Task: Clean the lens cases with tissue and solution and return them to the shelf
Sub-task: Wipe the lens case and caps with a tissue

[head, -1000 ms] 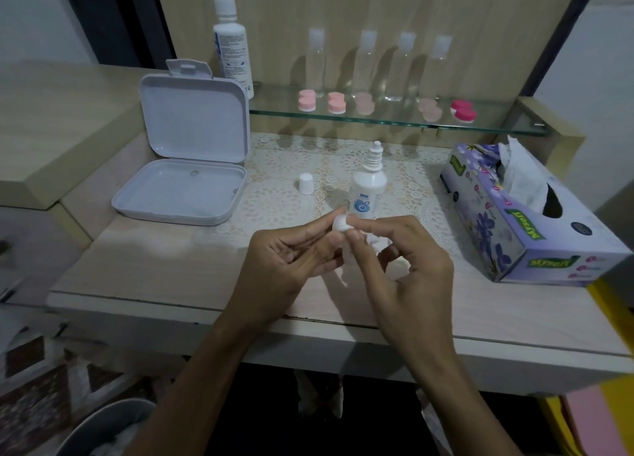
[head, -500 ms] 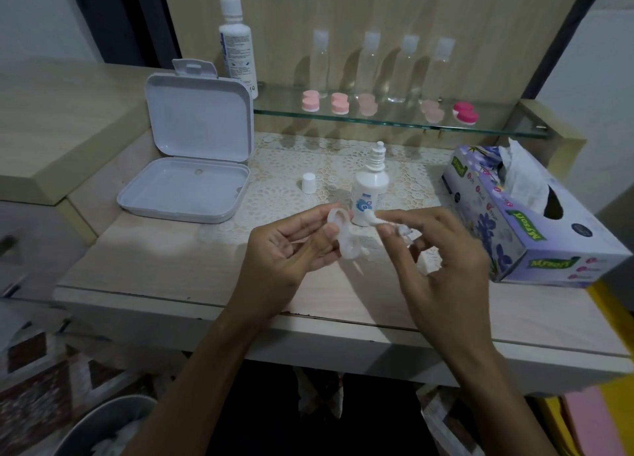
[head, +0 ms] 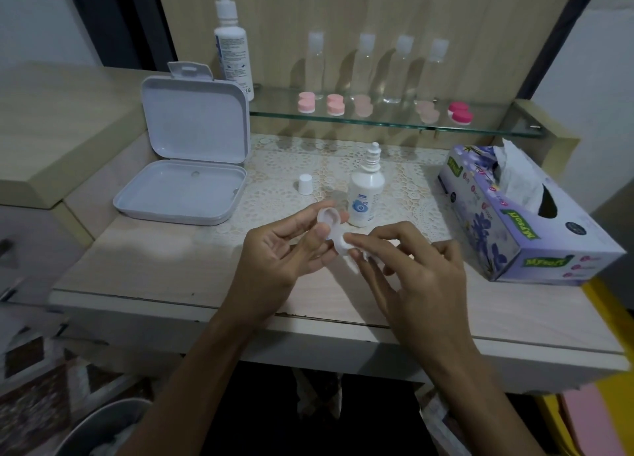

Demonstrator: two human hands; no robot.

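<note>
My left hand [head: 284, 250] pinches a white, uncapped lens case [head: 330, 219] between thumb and fingers above the table's front half. My right hand [head: 408, 267] holds a small wad of white tissue [head: 353, 255] and presses it into the case's near well. Just behind stands a small white solution bottle [head: 364, 195] with its nozzle bare; its cap [head: 305, 183] stands to the left on the lace mat. Several pink lens cases [head: 335, 104] and a darker pink one [head: 460, 112] lie on the glass shelf [head: 394, 123].
An open white hinged box [head: 185, 181] sits at the left. A purple tissue box [head: 521, 222] lies at the right. A tall bottle [head: 231, 44] and several clear bottles [head: 401, 68] stand on the shelf. A bin [head: 103, 431] is below left.
My right hand drew away from the case with the tissue, then came back to its near well. My left hand turned the case so its far well faces up.
</note>
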